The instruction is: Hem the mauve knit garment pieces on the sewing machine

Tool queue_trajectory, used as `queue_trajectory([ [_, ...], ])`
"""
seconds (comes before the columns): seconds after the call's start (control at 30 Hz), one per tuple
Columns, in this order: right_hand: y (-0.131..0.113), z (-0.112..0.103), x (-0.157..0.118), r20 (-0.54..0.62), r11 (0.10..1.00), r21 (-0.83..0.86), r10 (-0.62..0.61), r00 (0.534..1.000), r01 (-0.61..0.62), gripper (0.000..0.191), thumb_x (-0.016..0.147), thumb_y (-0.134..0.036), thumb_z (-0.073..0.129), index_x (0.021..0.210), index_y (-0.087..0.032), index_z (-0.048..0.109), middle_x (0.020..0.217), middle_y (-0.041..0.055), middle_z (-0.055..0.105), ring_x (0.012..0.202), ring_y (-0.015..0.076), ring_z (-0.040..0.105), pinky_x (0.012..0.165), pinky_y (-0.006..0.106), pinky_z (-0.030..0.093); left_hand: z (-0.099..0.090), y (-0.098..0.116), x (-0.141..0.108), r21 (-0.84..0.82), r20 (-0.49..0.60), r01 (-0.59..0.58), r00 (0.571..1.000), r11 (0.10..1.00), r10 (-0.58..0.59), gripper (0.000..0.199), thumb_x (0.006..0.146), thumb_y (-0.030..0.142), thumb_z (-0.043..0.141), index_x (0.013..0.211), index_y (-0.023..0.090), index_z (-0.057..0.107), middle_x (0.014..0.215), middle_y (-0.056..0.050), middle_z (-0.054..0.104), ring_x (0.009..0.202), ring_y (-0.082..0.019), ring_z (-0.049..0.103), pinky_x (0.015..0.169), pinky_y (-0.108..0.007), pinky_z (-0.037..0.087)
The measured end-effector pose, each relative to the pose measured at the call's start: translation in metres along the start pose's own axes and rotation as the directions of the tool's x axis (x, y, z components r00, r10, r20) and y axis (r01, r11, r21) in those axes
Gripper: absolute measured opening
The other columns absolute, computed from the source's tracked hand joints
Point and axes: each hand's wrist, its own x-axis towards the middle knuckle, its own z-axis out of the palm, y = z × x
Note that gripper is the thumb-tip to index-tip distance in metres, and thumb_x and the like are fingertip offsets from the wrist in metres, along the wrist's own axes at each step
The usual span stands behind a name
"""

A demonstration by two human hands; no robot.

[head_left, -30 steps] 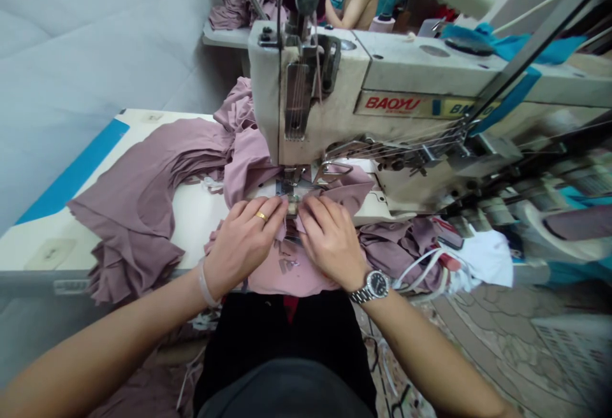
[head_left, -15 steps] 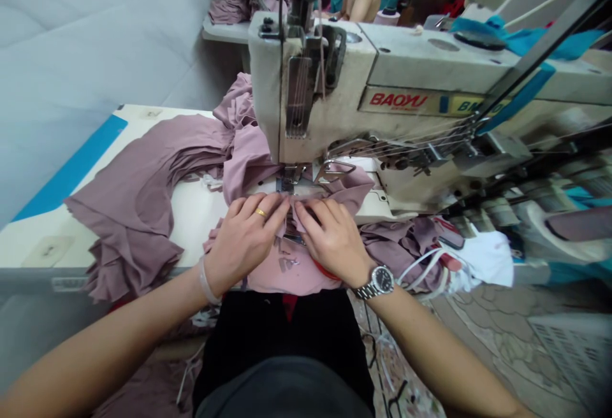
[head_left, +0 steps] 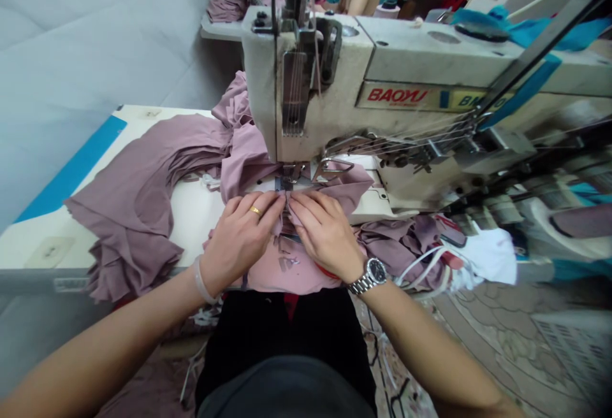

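Mauve knit garment piece point(head_left: 299, 274) sits on the counter point(head_left: 48, 255), crumpled, raw-edged, at 6 o'clock from the presser foot point(head_left: 287, 183) of the BAOYU sewing machine point(head_left: 310, 102), its top edge running up to the foot. L hand point(head_left: 241, 236), w/ gold ring point(head_left: 255, 210) & pale wristband point(head_left: 199, 280), and R hand point(head_left: 325, 234), w/ steel watch point(head_left: 374, 271), meet at the center: both grips clenched on the piece, fingertips pinching a raised fold just below the foot. More mauve cut pieces point(head_left: 129, 214) heaped at 9 o'clock, another bunch point(head_left: 396, 246) at 4 o'clock, by white cord point(head_left: 423, 267).
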Motion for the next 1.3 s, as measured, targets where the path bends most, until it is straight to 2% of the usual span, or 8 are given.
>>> queue_trajectory([
  [0.3,0.002,-0.003,0.007,0.040,0.997,-0.063,-0.051,0.998,0.053,0.035,0.096,-0.018,0.045,0.128,-0.010,0.058,0.137,0.0110,0.057,0.119,0.0272,0.048,0.095,0.043,0.044,0.001,-0.002,0.003,-0.001,-0.002,-0.024,1.000,1.000,0.024,0.044,0.090,0.013,0.047,0.133,0.009,0.055,0.133,-0.012,0.056,0.117,-0.028,0.050,0.092,-0.040,0.041],
  [0.53,0.002,-0.004,0.008,0.076,0.987,-0.123,-0.094,0.993,0.103,0.035,0.096,-0.017,0.044,0.126,-0.008,0.057,0.136,0.0130,0.057,0.118,0.0278,0.049,0.093,0.043,0.044,0.000,-0.003,0.004,-0.003,0.002,-0.018,1.000,1.000,0.018,0.048,0.089,0.014,0.047,0.136,0.007,0.052,0.133,-0.016,0.055,0.117,-0.028,0.050,0.091,-0.041,0.041],
  [0.77,0.002,-0.002,0.011,0.047,0.999,-0.030,-0.020,0.999,0.021,0.038,0.096,-0.023,0.045,0.127,-0.005,0.056,0.132,0.0148,0.059,0.120,0.0279,0.049,0.099,0.042,0.042,0.001,-0.003,0.006,0.008,0.013,-0.020,1.000,1.000,0.019,0.046,0.090,0.013,0.046,0.135,0.008,0.053,0.133,-0.015,0.055,0.116,-0.028,0.051,0.089,-0.040,0.041],
  [1.1,-0.003,-0.003,0.021,0.050,0.998,-0.027,0.058,0.997,-0.057,0.039,0.100,-0.028,0.039,0.129,-0.009,0.057,0.133,0.0140,0.059,0.123,0.0258,0.049,0.099,0.044,0.038,0.002,-0.001,0.012,0.026,0.022,0.003,1.000,1.000,-0.004,0.041,0.091,0.014,0.045,0.131,0.006,0.055,0.134,-0.016,0.055,0.118,-0.028,0.051,0.092,-0.041,0.043],
  [1.3,0.000,0.001,0.018,-0.025,0.997,0.070,0.042,0.999,-0.041,0.030,0.097,-0.023,0.043,0.117,-0.012,0.063,0.121,0.0114,0.066,0.113,0.0236,0.055,0.096,0.042,0.041,0.001,-0.008,0.009,-0.030,-0.079,-0.081,0.994,0.996,0.078,0.033,0.093,0.015,0.049,0.122,0.007,0.060,0.123,-0.014,0.061,0.110,-0.027,0.055,0.090,-0.038,0.046],
])
